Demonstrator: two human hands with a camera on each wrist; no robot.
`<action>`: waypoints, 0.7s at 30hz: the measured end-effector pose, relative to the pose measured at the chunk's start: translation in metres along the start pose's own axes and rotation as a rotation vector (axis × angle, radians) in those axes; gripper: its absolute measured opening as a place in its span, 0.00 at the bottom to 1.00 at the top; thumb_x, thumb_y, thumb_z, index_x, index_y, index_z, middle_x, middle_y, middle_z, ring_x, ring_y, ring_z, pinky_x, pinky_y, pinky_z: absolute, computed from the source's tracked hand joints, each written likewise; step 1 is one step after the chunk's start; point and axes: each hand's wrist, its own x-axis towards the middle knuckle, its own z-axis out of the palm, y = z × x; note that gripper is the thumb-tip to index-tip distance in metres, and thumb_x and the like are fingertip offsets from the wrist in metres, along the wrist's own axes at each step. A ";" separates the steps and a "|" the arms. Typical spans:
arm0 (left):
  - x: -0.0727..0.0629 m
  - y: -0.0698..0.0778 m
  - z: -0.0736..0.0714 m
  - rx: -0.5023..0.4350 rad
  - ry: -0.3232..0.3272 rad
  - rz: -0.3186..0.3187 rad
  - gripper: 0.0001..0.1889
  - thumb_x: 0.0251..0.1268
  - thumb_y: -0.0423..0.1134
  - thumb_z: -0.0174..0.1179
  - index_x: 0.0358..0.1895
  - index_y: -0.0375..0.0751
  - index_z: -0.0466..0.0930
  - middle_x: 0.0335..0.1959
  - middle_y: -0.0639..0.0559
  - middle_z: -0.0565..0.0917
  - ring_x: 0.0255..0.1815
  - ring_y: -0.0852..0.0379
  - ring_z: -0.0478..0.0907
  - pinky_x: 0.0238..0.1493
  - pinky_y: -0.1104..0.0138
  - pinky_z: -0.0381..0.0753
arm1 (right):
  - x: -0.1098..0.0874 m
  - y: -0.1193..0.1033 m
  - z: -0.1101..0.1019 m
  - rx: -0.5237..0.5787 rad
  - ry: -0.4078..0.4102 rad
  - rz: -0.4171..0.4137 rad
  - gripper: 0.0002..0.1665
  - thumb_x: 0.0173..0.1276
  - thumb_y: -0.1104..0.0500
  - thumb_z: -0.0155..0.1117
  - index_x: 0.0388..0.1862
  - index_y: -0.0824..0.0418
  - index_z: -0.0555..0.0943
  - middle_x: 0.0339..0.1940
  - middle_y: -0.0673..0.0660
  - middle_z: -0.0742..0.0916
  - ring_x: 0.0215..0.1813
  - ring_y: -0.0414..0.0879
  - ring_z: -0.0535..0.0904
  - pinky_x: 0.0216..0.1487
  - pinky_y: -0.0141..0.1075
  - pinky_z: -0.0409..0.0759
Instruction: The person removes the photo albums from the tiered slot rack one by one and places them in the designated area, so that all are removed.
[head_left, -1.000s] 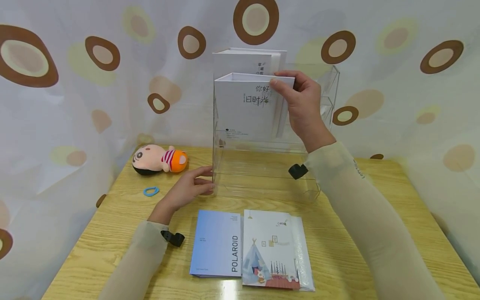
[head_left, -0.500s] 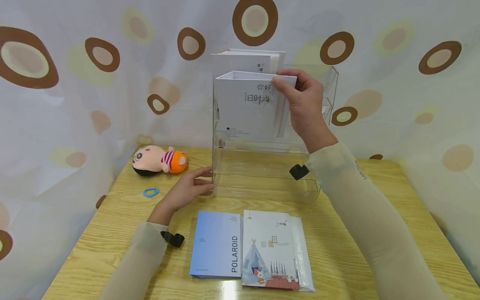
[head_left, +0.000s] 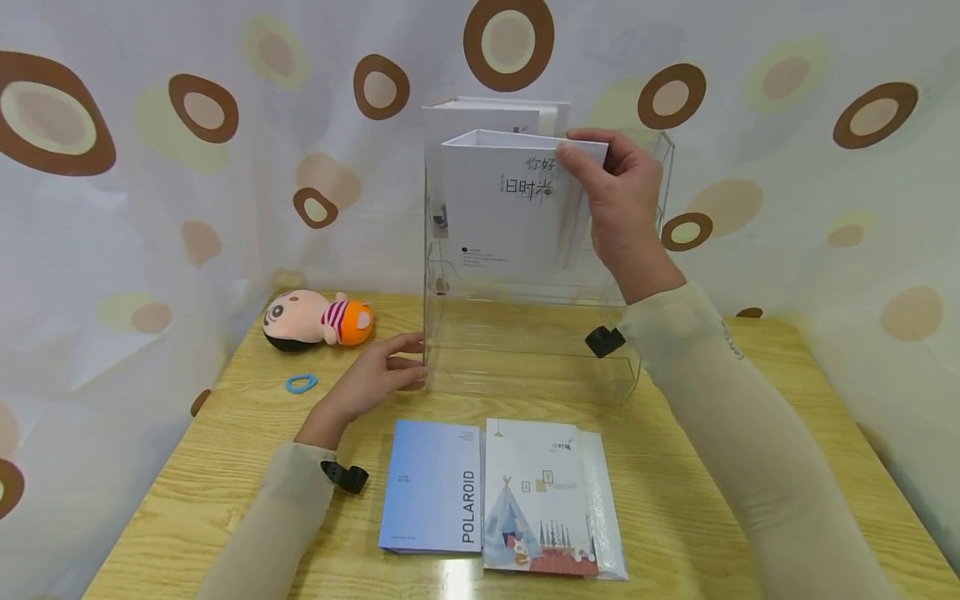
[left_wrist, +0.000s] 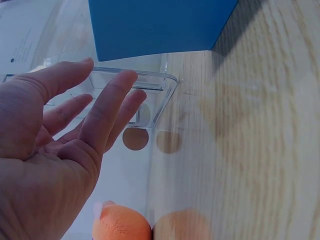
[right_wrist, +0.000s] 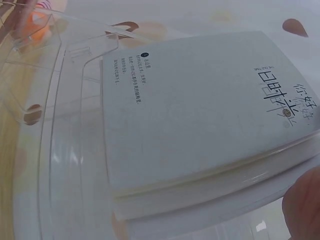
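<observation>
Near its upper right corner, my right hand (head_left: 626, 204) pinches a white album (head_left: 495, 212) with black lettering, thumb on the front and fingers behind. The album is upright at the upper tier of a clear acrylic rack (head_left: 540, 367). Its printed cover (right_wrist: 190, 120) fills much of the right wrist view, with only part of my thumb (right_wrist: 305, 205) showing. Behind it stands another white album (head_left: 480, 117), partly hidden. My left hand (head_left: 375, 379) has its fingers extended at the rack's lower left side; its fingers (left_wrist: 107, 110) look relaxed in the left wrist view.
In front of the rack lie a blue POLAROID album (head_left: 431, 492) and a white album with a tent picture (head_left: 540, 492), side by side on the wooden table (head_left: 697, 500). A plush doll (head_left: 318, 319) and a blue band (head_left: 301, 383) are at the left.
My right hand has lifted the white album slightly up and to the right, away from the rack's left side. My left hand has stayed at the rack's side.
</observation>
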 end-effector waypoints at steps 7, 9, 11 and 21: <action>0.000 0.002 0.000 -0.003 -0.002 -0.002 0.35 0.85 0.29 0.62 0.88 0.32 0.62 0.83 0.27 0.71 0.76 0.26 0.80 0.64 0.58 0.95 | 0.002 -0.009 -0.004 -0.007 0.013 -0.037 0.13 0.74 0.59 0.81 0.54 0.60 0.93 0.47 0.54 0.93 0.50 0.49 0.90 0.57 0.38 0.89; 0.000 0.002 0.000 -0.002 -0.002 -0.004 0.35 0.85 0.29 0.62 0.88 0.32 0.61 0.83 0.27 0.71 0.76 0.26 0.80 0.64 0.58 0.95 | 0.001 -0.011 -0.005 -0.009 0.016 -0.045 0.13 0.74 0.59 0.81 0.55 0.60 0.93 0.47 0.53 0.93 0.50 0.49 0.90 0.56 0.38 0.90; 0.000 0.001 0.000 0.000 -0.001 -0.004 0.35 0.85 0.30 0.62 0.88 0.32 0.61 0.83 0.27 0.71 0.76 0.26 0.80 0.64 0.58 0.95 | 0.000 -0.013 -0.007 0.002 0.023 -0.034 0.14 0.74 0.59 0.81 0.55 0.60 0.93 0.47 0.53 0.93 0.50 0.48 0.90 0.55 0.37 0.89; 0.003 -0.003 -0.001 -0.006 0.000 -0.005 0.35 0.85 0.30 0.62 0.89 0.34 0.62 0.82 0.28 0.71 0.76 0.28 0.81 0.63 0.59 0.95 | -0.006 -0.015 -0.019 0.055 0.038 -0.024 0.13 0.72 0.59 0.83 0.52 0.60 0.94 0.45 0.54 0.92 0.48 0.49 0.91 0.53 0.36 0.91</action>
